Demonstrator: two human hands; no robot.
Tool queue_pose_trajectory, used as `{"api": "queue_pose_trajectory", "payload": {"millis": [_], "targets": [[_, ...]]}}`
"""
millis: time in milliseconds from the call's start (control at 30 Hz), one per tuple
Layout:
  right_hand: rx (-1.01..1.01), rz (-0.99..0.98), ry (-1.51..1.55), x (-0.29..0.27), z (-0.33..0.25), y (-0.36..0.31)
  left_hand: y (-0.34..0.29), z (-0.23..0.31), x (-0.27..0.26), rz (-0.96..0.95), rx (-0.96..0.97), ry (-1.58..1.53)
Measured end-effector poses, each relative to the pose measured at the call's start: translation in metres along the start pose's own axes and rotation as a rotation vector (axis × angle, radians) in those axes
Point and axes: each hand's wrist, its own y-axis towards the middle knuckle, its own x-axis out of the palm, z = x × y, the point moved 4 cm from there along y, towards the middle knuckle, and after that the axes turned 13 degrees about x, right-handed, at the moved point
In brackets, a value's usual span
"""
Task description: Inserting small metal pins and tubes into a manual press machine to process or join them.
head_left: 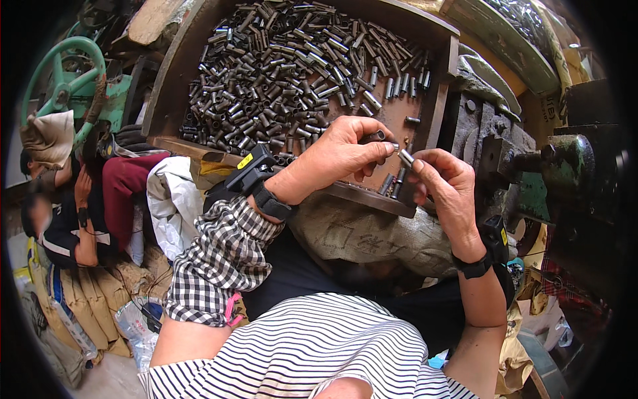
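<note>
My left hand is closed over the near edge of a wooden tray. It holds a dark metal tube, and a small shiny piece shows at its fingertips, too small to name. Pinched between the thumb and fingers of my right hand is a short shiny metal tube. Its end sits close to my left fingertips; whether the two parts touch I cannot tell. A heap of short metal tubes fills much of the tray, and several stand in a row near its right side.
A dark, greasy machine stands close on my right. Sacking hangs below the tray. At the left are a green handwheel, another person in dark clothes and stacked brown sacks. A second box lies at the far right.
</note>
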Motion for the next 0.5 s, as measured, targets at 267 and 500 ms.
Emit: {"api": "queue_pose_trajectory", "payload": {"millis": [267,500], "targets": [[-0.005,-0.026,-0.030,0.0023,0.0006,0.0012,0.0039,0.0007,0.0094,0.005,0.003,-0.153],[0.115,-0.194,0.098,0.0058,-0.0053,-0.0026,0.0028,0.0009,0.0123,0.010,0.002,-0.189]]}}
